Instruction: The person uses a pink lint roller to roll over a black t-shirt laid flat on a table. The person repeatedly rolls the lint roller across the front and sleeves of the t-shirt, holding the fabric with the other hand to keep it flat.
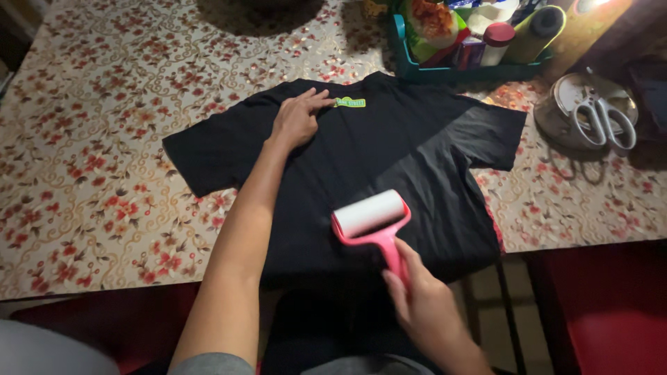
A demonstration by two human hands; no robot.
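On the counter (90,173), the shirt (389,153) lies flat; roller (369,214) on it, basket (410,66) behind, scissors (603,119) right.

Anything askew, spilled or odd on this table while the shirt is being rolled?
Nothing spilled or damaged. The black T-shirt lies flat, its lower edge hanging over the table edge. The left hand presses it; the right hand holds the pink lint roller. Scissors rest on a round lid.

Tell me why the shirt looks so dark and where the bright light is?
In the head view, the room is dim and the black t-shirt swallows detail; bright light glares at the top right by the green basket; the right hand holding the pink lint roller looks slightly blurred.
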